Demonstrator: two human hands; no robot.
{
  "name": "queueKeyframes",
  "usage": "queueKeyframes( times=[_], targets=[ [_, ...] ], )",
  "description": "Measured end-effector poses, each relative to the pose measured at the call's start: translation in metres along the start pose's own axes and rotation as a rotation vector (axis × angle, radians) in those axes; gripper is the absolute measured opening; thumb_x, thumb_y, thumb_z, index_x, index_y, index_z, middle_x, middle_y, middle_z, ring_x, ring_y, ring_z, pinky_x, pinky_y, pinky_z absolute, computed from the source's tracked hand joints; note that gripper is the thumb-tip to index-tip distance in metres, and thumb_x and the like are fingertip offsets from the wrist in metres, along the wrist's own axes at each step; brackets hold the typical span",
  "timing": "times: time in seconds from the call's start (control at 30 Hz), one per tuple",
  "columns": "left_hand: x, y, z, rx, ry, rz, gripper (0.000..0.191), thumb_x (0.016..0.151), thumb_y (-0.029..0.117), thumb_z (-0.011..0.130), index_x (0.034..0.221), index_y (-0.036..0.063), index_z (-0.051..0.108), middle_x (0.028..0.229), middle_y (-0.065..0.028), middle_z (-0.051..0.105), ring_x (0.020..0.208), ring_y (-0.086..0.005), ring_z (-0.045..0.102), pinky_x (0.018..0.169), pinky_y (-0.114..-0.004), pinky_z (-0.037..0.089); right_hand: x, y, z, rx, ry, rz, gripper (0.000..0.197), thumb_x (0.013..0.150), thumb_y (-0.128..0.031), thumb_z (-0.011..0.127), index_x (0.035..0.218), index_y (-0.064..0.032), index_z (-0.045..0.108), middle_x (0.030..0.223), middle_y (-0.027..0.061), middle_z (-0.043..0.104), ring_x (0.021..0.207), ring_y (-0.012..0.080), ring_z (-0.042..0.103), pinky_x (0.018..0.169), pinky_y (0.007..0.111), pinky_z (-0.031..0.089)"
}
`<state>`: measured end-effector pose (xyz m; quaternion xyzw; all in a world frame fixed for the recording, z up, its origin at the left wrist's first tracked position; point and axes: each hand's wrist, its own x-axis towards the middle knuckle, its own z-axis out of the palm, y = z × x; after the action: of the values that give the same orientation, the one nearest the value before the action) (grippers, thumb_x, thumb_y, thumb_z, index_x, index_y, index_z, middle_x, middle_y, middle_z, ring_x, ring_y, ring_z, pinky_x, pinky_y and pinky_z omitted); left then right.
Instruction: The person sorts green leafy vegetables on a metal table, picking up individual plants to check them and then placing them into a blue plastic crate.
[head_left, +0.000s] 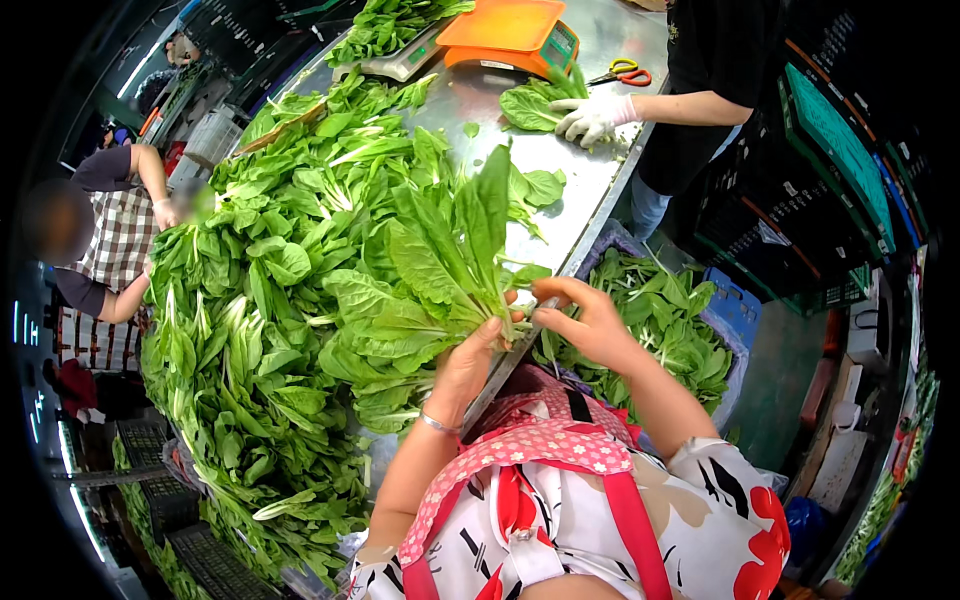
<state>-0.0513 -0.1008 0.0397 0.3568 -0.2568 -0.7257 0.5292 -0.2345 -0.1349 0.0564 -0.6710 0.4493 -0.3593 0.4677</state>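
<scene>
A leafy green plant (442, 277), its leaves fanned out, has its stem end in my left hand (471, 360) near the table's front edge. Just right of that stem end is my right hand (581, 319), thumb and forefinger close together around something small and greyish, perhaps a blade; what it is cannot be told for sure. A large heap of the same greens (255, 322) covers the left part of the metal table (555, 232). Some loose leaves (541, 187) lie on the bare metal beyond my hands.
An orange scale (502, 30), another scale (405, 64) bearing greens and scissors (622, 73) stand or lie at the far end. A co-worker's gloved hand (592, 118) touches greens there. Another person (120, 217) works across the heap. A lined crate (724, 337) of leaves stands at right, below stacked crates (795, 195).
</scene>
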Motion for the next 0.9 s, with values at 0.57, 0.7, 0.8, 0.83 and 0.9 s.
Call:
queueKeyframes(
  times=[0.57,0.7,0.8,0.83,0.9],
  targets=[
    [-0.004,-0.017,-0.025,-0.020,0.078,-0.142,0.035,0.083,0.016,0.059,0.115,0.0049,0.050,0.107,-0.0059,0.058,0.098,-0.0175,0.054,0.081,-0.032,0.042,0.040,0.022,0.046,0.610,-0.233,0.229,0.042,0.091,-0.020,0.047,0.125,0.0030,0.038,0.110,0.0059,0.054,0.092,0.0111,0.051,0.077,0.025,0.043],
    [-0.002,-0.020,-0.025,0.148,0.074,-0.154,0.036,0.082,0.014,0.061,0.115,0.0045,0.050,0.105,-0.0058,0.058,0.099,-0.0168,0.053,0.080,-0.031,0.043,0.034,0.030,0.050,0.624,-0.214,0.261,0.044,0.092,-0.019,0.046,0.128,0.0034,0.034,0.108,0.0062,0.052,0.091,0.0112,0.050,0.074,0.025,0.044],
    [-0.003,-0.020,-0.024,0.113,0.091,-0.180,0.037,0.080,0.012,0.063,0.114,0.0042,0.050,0.105,-0.0063,0.058,0.097,-0.0166,0.054,0.078,-0.031,0.045,0.031,0.024,0.047,0.556,-0.187,0.243,0.045,0.092,-0.021,0.045,0.129,0.0026,0.034,0.106,0.0063,0.053,0.090,0.0113,0.050,0.074,0.025,0.044],
    [-0.003,-0.022,-0.023,0.098,0.120,-0.122,0.038,0.080,0.013,0.063,0.114,0.0035,0.050,0.105,-0.0065,0.058,0.096,-0.0171,0.054,0.077,-0.032,0.045,0.031,0.022,0.047,0.512,-0.167,0.247,0.045,0.092,-0.021,0.045,0.129,0.0023,0.034,0.106,0.0066,0.053,0.088,0.0113,0.051,0.072,0.025,0.044],
    [-0.003,-0.021,-0.023,0.081,0.142,-0.063,0.038,0.080,0.013,0.063,0.114,0.0028,0.049,0.105,-0.0066,0.058,0.095,-0.0176,0.055,0.076,-0.032,0.046,0.029,0.021,0.046,0.626,-0.189,0.291,0.042,0.092,-0.022,0.045,0.126,0.0023,0.037,0.103,0.0066,0.054,0.085,0.0116,0.052,0.070,0.026,0.045]
  ],
)
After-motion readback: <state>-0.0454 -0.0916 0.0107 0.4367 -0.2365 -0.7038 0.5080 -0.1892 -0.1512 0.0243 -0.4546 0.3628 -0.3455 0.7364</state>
